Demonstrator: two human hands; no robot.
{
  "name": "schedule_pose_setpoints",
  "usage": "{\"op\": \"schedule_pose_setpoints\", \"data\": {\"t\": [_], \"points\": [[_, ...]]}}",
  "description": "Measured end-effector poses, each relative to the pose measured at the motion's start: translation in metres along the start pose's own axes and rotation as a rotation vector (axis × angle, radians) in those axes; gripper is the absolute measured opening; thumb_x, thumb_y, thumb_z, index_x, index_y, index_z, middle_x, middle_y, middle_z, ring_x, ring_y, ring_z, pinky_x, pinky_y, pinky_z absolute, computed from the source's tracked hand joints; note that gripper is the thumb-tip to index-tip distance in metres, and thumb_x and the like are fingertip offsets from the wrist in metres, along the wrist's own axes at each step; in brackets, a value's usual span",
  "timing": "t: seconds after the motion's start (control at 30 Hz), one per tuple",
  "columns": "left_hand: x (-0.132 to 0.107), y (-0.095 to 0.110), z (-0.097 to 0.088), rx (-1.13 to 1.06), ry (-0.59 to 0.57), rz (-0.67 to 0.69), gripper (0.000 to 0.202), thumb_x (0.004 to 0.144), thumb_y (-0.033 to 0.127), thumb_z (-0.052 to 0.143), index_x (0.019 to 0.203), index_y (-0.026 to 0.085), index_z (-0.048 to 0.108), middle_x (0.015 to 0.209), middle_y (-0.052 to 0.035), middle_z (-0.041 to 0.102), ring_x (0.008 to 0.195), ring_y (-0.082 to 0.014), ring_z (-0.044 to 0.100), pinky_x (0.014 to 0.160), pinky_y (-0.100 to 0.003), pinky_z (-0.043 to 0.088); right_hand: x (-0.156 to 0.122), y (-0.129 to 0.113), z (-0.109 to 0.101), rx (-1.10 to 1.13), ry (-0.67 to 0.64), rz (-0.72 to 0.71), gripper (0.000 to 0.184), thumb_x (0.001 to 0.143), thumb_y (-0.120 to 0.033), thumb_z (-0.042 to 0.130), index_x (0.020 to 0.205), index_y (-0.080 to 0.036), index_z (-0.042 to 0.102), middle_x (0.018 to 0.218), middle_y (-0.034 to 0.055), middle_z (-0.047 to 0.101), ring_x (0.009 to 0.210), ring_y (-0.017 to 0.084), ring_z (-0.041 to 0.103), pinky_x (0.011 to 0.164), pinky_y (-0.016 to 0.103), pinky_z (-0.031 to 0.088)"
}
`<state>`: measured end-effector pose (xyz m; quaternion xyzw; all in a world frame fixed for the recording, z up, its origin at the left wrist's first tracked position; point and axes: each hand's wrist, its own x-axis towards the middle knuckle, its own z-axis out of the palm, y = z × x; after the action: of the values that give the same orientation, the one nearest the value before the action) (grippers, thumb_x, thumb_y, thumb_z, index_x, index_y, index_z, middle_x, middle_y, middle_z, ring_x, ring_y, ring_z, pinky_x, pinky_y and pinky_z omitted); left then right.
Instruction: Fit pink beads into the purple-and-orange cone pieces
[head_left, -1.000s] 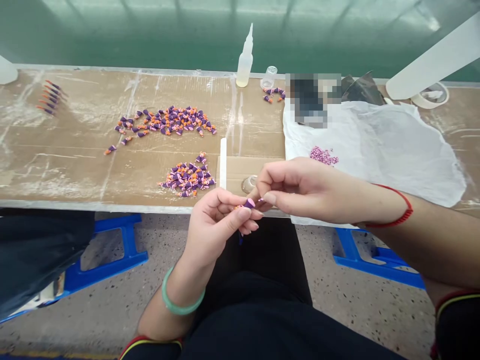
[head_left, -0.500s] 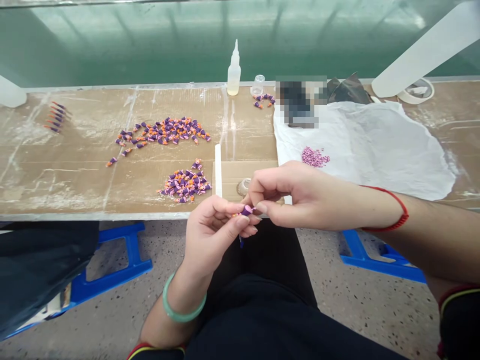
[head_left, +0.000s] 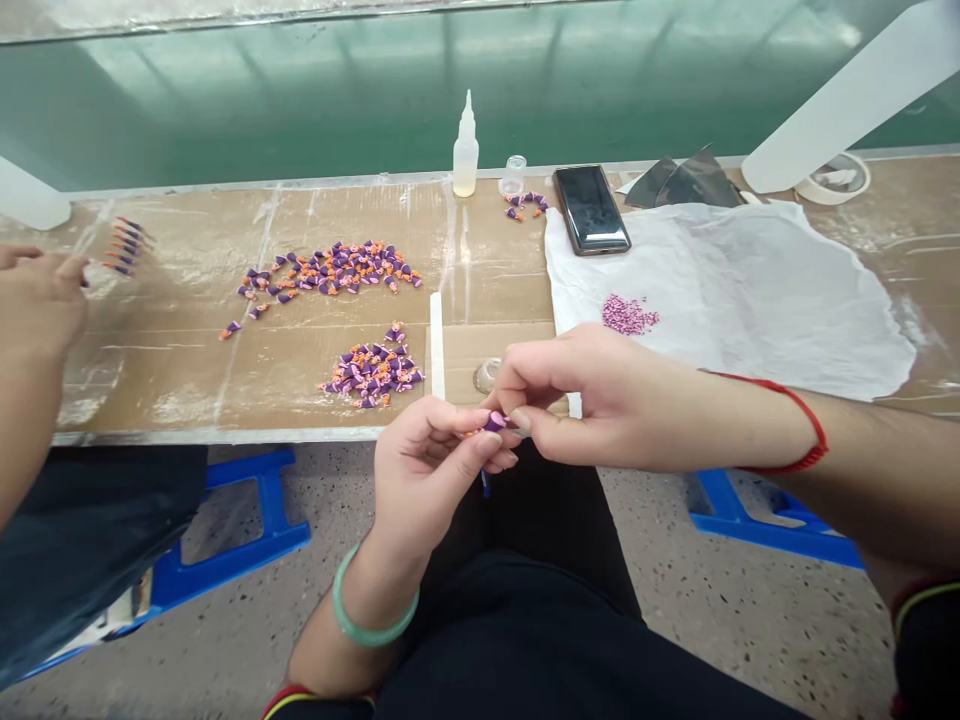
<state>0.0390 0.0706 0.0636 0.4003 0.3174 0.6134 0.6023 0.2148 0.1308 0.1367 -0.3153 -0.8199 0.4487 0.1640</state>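
My left hand (head_left: 427,470) is closed, its fingers curled and pinching a small purple cone with orange and pink bits (head_left: 494,422) low at the middle of the frame, just in front of the table's edge. My right hand (head_left: 600,402) comes in from the right and grips the same piece between thumb and forefinger, so the two hands meet around it. A thin dark blue tip shows just below the cone, beneath my left fingers.

Just beyond my hands, a small clear round dish (head_left: 487,375) sits on a cardboard sheet (head_left: 502,345), beside a narrow white strip (head_left: 437,345). The brown cardboard-covered table (head_left: 180,365) carries two heaps of purple-and-orange cones, one at centre (head_left: 373,372) and a longer one above it (head_left: 330,270). Toward the top are a translucent squeeze bottle of pale liquid (head_left: 465,155), a small clear cup (head_left: 513,175) and a black phone (head_left: 591,208). On a crumpled white plastic sheet (head_left: 727,290) to the right lies a patch of pink granules (head_left: 628,314). At the far left, a co-worker's hand (head_left: 37,300) is near a neat row of finished purple sticks (head_left: 124,245).
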Motion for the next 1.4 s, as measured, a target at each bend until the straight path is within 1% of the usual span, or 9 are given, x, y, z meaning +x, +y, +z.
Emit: {"op": "schedule_pose_setpoints", "data": {"t": [0.2,0.4,0.53,0.67,0.83,1.0,1.1,1.2,1.4], "points": [[0.000,-0.001,0.003,-0.021,-0.003,0.048,0.007,0.083,0.018,0.084,0.086,0.021,0.079,0.079,0.0009,0.081,0.062,-0.0116,0.077,0.058,-0.015,0.064,-0.002,-0.002,0.003,-0.052,0.051,-0.070,0.013,0.089,-0.014,0.052,0.077,-0.019,0.055,0.068,-0.0044,0.069,0.057,0.007,0.060,0.051,0.016,0.040],[0.000,0.001,0.004,0.005,0.014,0.065,0.008,0.083,0.015,0.084,0.087,0.021,0.080,0.075,0.0022,0.080,0.061,-0.0097,0.076,0.059,-0.014,0.064,-0.003,-0.004,0.004,-0.074,0.063,-0.071,0.013,0.088,-0.012,0.051,0.077,-0.019,0.055,0.072,-0.0036,0.073,0.061,0.008,0.065,0.053,0.017,0.042],[0.000,-0.001,0.003,-0.003,-0.004,0.053,0.008,0.083,0.016,0.083,0.087,0.022,0.080,0.075,0.0025,0.080,0.061,-0.0098,0.076,0.059,-0.014,0.064,-0.003,-0.003,0.004,-0.093,0.061,-0.083,0.015,0.088,-0.011,0.051,0.076,-0.019,0.055,0.070,-0.0040,0.072,0.058,0.007,0.062,0.052,0.017,0.041],[0.002,-0.004,0.000,0.002,-0.048,0.070,0.006,0.086,0.017,0.081,0.090,0.022,0.079,0.078,0.0015,0.080,0.062,-0.0100,0.076,0.059,-0.014,0.064,-0.005,0.000,0.004,-0.136,0.081,-0.142,0.015,0.090,-0.009,0.050,0.080,-0.018,0.056,0.070,-0.0042,0.070,0.058,0.006,0.061,0.052,0.016,0.040],[0.000,-0.002,-0.002,0.165,-0.117,0.234,0.012,0.089,0.013,0.076,0.098,0.022,0.078,0.086,-0.0008,0.080,0.074,-0.0123,0.077,0.069,-0.019,0.065,-0.015,0.005,0.006,-0.221,0.138,-0.273,0.014,0.095,-0.010,0.048,0.091,-0.018,0.060,0.080,-0.0014,0.073,0.067,0.009,0.066,0.060,0.019,0.048],[-0.003,0.001,-0.002,0.339,-0.161,0.370,0.023,0.089,0.003,0.072,0.103,0.021,0.075,0.092,-0.0019,0.080,0.083,-0.0134,0.077,0.076,-0.021,0.065,-0.025,0.012,0.012,-0.452,0.265,-0.426,0.015,0.099,-0.012,0.049,0.094,-0.020,0.061,0.087,0.0019,0.075,0.079,0.015,0.072,0.070,0.026,0.056],[-0.003,0.001,-0.001,0.413,-0.150,0.384,0.022,0.087,0.003,0.074,0.101,0.021,0.075,0.090,-0.0016,0.079,0.081,-0.0130,0.076,0.074,-0.021,0.063,-0.027,0.013,0.014,-0.587,0.337,-0.467,0.016,0.100,-0.012,0.050,0.092,-0.022,0.060,0.089,0.0015,0.076,0.081,0.015,0.073,0.071,0.027,0.058],[-0.003,0.002,0.000,0.473,-0.136,0.376,0.018,0.087,0.006,0.076,0.098,0.021,0.075,0.087,-0.0014,0.079,0.078,-0.0133,0.076,0.071,-0.021,0.062,-0.028,0.012,0.015,-0.655,0.364,-0.493,0.018,0.101,-0.012,0.049,0.091,-0.023,0.059,0.093,0.0004,0.077,0.080,0.014,0.073,0.070,0.026,0.059],[-0.002,0.005,-0.001,0.529,-0.138,0.348,0.006,0.090,0.015,0.076,0.091,0.021,0.077,0.081,-0.0013,0.079,0.071,-0.0143,0.075,0.068,-0.023,0.062,-0.034,0.013,0.013,-0.733,0.307,-0.447,0.018,0.102,-0.013,0.047,0.096,-0.021,0.061,0.093,0.0022,0.076,0.084,0.015,0.072,0.074,0.027,0.059]]}}
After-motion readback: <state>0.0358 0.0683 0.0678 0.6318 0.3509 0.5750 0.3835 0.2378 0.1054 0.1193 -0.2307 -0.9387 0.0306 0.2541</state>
